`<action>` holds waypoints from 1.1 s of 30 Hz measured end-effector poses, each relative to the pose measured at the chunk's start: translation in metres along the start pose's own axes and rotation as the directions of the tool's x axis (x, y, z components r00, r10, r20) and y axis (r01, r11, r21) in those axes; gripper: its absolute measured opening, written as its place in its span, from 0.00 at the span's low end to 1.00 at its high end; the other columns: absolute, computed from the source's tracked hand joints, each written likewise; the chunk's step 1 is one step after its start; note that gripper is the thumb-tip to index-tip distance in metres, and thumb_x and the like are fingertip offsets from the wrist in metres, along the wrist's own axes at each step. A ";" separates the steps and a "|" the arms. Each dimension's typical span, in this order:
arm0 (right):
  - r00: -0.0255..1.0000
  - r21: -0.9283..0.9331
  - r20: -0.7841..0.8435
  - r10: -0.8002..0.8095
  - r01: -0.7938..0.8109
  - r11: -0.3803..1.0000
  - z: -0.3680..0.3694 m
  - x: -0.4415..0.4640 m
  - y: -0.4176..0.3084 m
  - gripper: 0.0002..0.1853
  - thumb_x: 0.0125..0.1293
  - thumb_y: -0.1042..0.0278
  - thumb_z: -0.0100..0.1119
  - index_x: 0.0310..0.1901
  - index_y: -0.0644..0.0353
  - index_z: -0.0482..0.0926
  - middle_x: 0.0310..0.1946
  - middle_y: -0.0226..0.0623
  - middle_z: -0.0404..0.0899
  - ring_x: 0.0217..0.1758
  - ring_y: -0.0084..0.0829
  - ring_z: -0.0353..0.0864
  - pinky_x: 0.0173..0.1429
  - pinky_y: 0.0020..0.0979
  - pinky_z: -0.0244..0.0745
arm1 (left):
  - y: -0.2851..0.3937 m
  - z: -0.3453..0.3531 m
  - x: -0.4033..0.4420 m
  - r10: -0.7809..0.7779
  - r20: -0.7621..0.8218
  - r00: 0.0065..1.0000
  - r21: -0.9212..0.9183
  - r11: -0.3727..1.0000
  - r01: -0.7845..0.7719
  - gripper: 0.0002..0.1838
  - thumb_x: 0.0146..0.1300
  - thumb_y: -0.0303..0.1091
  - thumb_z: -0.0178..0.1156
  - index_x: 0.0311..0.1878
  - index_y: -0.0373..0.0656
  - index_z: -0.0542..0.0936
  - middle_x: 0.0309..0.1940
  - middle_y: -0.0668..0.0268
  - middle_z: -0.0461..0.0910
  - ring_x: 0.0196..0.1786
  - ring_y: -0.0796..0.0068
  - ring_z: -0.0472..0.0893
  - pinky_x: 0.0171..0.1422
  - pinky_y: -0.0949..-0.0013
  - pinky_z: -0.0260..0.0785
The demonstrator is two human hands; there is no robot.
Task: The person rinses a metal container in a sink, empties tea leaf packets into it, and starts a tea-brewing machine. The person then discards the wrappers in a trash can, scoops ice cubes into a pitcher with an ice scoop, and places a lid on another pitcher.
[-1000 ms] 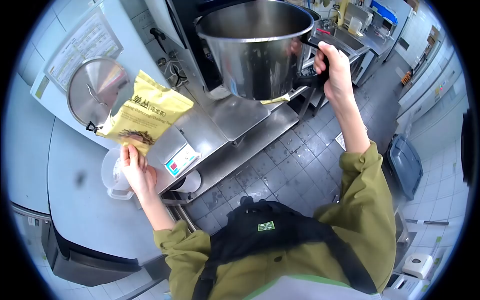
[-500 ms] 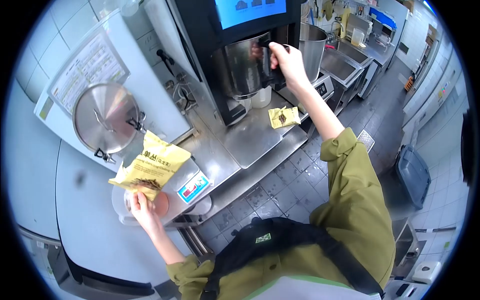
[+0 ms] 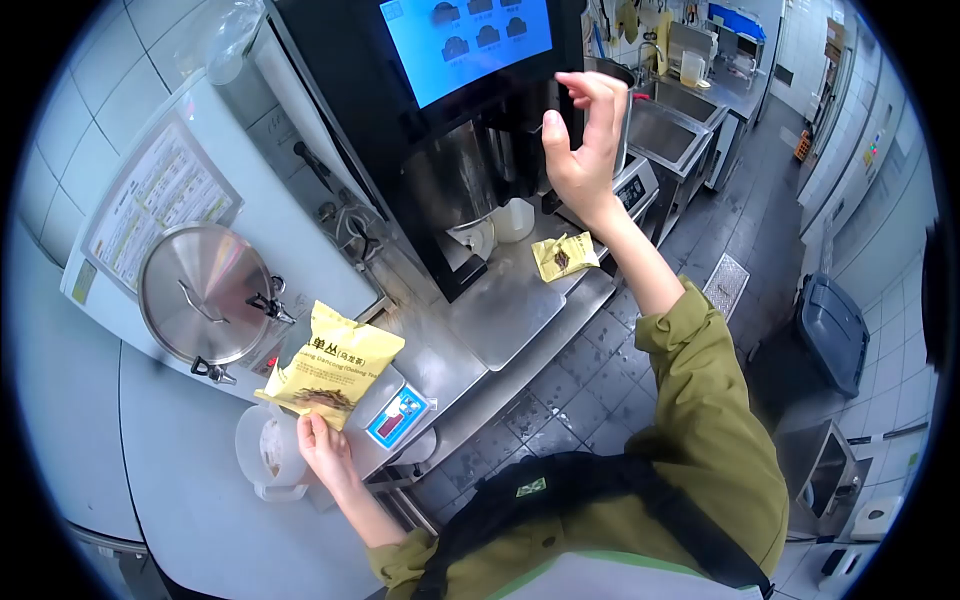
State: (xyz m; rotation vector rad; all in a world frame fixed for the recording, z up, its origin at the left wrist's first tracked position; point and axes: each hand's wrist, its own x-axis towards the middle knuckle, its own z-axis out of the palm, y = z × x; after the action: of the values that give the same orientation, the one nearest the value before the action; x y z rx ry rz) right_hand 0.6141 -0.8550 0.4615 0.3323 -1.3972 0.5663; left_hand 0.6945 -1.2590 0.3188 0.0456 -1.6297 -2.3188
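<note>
My left hand pinches the lower edge of a yellow oolong tea bag, held up over the counter. Below and left of it stands a clear plastic jug; a small digital scale with a blue panel sits just to the right. My right hand is raised in front of a black machine with a lit screen, its fingers apart and holding nothing. Inside the machine's bay is a steel container, partly in shadow. A second, crumpled yellow bag lies on the counter beneath my right hand.
A lidded steel urn with taps is at the left. Under the machine's bay is a white plastic container. Another scale and a sink are farther right. A dark bin stands on the tiled floor.
My right hand has let go of the steel container's handle and lifted away; the container now sits deeper in the machine. My left hand and the tea bag have shifted right and down.
</note>
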 end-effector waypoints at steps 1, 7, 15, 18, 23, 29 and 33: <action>0.997 -0.029 0.010 -0.071 0.071 0.997 -0.001 0.010 -0.005 0.18 0.49 0.70 0.55 0.44 0.59 0.72 0.39 0.39 0.64 0.42 0.34 0.64 0.45 0.30 0.63 | -0.004 -0.002 0.001 -0.002 0.004 1.000 0.008 1.000 0.001 0.07 0.66 0.35 0.50 0.33 0.44 0.68 0.14 0.81 0.59 0.13 0.93 0.50 0.17 0.82 0.40; 0.960 -0.043 0.066 -0.271 0.274 0.961 0.005 0.027 -0.017 0.15 0.42 0.72 0.55 0.36 0.51 0.81 0.37 0.34 0.68 0.40 0.32 0.66 0.45 0.30 0.62 | -0.012 -0.006 -0.007 0.014 -0.097 0.995 0.000 1.000 -0.014 0.07 0.67 0.35 0.48 0.34 0.43 0.68 0.14 0.80 0.57 0.14 0.93 0.50 0.17 0.82 0.42; 0.972 -0.159 0.035 -0.230 0.233 0.959 -0.005 0.049 0.021 0.17 0.49 0.68 0.51 0.43 0.58 0.78 0.43 0.38 0.62 0.43 0.30 0.62 0.48 0.28 0.60 | -0.027 -0.018 -0.021 0.021 -0.361 0.932 -0.019 0.999 -0.030 0.08 0.67 0.35 0.47 0.32 0.44 0.66 0.14 0.79 0.57 0.13 0.93 0.50 0.16 0.85 0.42; 0.963 -0.231 0.148 -0.227 0.257 0.938 -0.002 0.062 0.033 0.21 0.52 0.60 0.52 0.48 0.54 0.76 0.56 0.37 0.53 0.56 0.37 0.53 0.58 0.33 0.54 | -0.033 -0.014 -0.028 0.037 -0.289 0.957 0.017 0.999 -0.033 0.08 0.67 0.35 0.47 0.32 0.45 0.66 0.15 0.79 0.59 0.13 0.93 0.51 0.15 0.84 0.40; 0.933 -0.212 0.125 -0.338 0.358 0.909 -0.013 0.065 0.037 0.20 0.46 0.67 0.52 0.44 0.55 0.79 0.47 0.39 0.61 0.51 0.33 0.60 0.54 0.30 0.58 | -0.046 0.022 -0.046 0.091 -0.395 0.914 0.018 0.996 -0.091 0.08 0.67 0.36 0.47 0.33 0.45 0.66 0.16 0.78 0.60 0.14 0.93 0.52 0.15 0.84 0.41; 0.909 0.164 0.074 -0.410 0.395 0.904 -0.004 0.077 0.077 0.21 0.37 0.66 0.57 0.39 0.48 0.80 0.48 0.38 0.66 0.50 0.37 0.61 0.53 0.33 0.56 | -0.078 0.088 -0.084 0.145 -0.580 0.802 -0.103 0.963 -0.249 0.04 0.66 0.33 0.48 0.38 0.44 0.67 0.19 0.77 0.61 0.15 0.92 0.54 0.16 0.84 0.45; 0.879 0.267 0.064 -0.472 0.441 0.857 0.007 0.086 0.094 0.22 0.36 0.65 0.58 0.40 0.46 0.80 0.49 0.37 0.66 0.50 0.37 0.62 0.51 0.35 0.55 | -0.105 0.125 -0.114 0.140 -0.629 0.765 -0.133 0.950 -0.283 0.04 0.67 0.33 0.48 0.36 0.45 0.67 0.20 0.76 0.61 0.15 0.91 0.54 0.16 0.85 0.46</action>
State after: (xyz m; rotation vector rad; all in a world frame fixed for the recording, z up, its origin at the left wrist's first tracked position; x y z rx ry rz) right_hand 0.5620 -0.7668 0.5366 0.8911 -1.3084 0.3214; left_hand 0.7542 -1.0818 0.2492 0.4887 -0.9849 -1.9913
